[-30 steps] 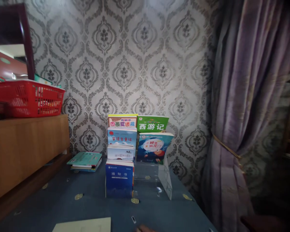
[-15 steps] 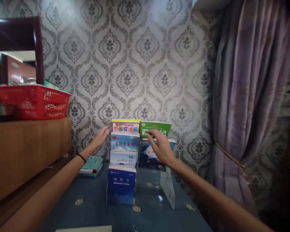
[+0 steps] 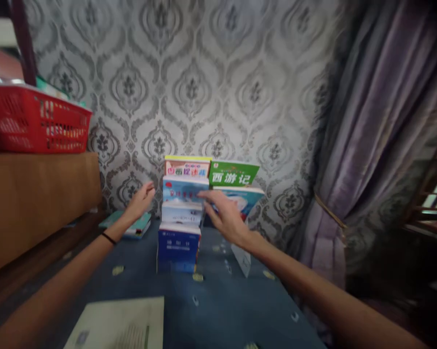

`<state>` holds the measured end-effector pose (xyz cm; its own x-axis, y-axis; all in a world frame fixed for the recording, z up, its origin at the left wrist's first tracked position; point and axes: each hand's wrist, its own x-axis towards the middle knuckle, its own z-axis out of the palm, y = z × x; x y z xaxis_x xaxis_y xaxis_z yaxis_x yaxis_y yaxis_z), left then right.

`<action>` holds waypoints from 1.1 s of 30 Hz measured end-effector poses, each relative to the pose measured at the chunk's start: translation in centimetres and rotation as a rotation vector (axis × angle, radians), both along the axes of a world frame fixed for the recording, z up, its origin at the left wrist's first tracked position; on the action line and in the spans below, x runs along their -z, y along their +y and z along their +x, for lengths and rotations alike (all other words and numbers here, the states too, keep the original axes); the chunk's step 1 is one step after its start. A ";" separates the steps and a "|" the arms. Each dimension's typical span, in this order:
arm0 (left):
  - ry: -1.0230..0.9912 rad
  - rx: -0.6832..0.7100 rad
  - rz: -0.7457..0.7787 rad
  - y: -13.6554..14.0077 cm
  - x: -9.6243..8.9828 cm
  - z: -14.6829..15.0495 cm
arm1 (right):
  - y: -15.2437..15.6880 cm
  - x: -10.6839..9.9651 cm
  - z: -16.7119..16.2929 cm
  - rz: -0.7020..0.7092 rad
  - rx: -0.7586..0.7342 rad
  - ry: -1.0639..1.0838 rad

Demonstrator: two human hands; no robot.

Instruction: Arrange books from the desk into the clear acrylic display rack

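Observation:
My left hand (image 3: 141, 199) is raised just left of the tiered books, fingers loosely bent with nothing in them. My right hand (image 3: 227, 217) is in front of the right-hand column, fingers apart, its fingertips by the right edge of a light-blue book (image 3: 184, 188). I cannot tell whether they touch it. Behind that book is a picture-puzzle book (image 3: 187, 168); below it are a pale book (image 3: 182, 213) and a dark blue booklet (image 3: 178, 247). To the right, a green book (image 3: 233, 174) rises behind a blue picture book (image 3: 252, 195), partly hidden by my hand. They stand in a clear stepped rack (image 3: 243, 261).
A cream book or sheet (image 3: 120, 325) lies at the front of the dark blue tablecloth (image 3: 218, 305). Several teal-covered books (image 3: 141, 225) lie at the left. A red basket (image 3: 58, 121) stands on a wooden cabinet (image 3: 40, 194). A tied curtain (image 3: 352, 160) hangs at the right.
My right hand has moved left and lower, from the right column to beside the light-blue book. My left hand is still near the left side. The view has tilted down, showing more of the cream item.

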<state>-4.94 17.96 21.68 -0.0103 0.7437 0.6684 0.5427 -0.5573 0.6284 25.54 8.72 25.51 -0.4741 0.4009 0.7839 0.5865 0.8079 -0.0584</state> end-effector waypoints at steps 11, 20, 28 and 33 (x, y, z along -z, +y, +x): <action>0.480 -0.026 -0.433 -19.0 20.6 -3.9 | -10.8 22.5 -13.4 -0.662 -0.346 -0.360; 0.635 -0.230 -0.522 -20.6 22.6 -8.1 | -8.6 24.6 -16.7 -0.741 -0.116 -0.411; 0.827 -0.367 -0.581 -21.1 22.0 -9.4 | -7.5 26.8 -12.3 -0.726 0.074 -0.355; 0.955 -0.343 -0.535 -21.8 21.6 -5.8 | -8.0 26.9 -12.4 -0.700 0.121 -0.392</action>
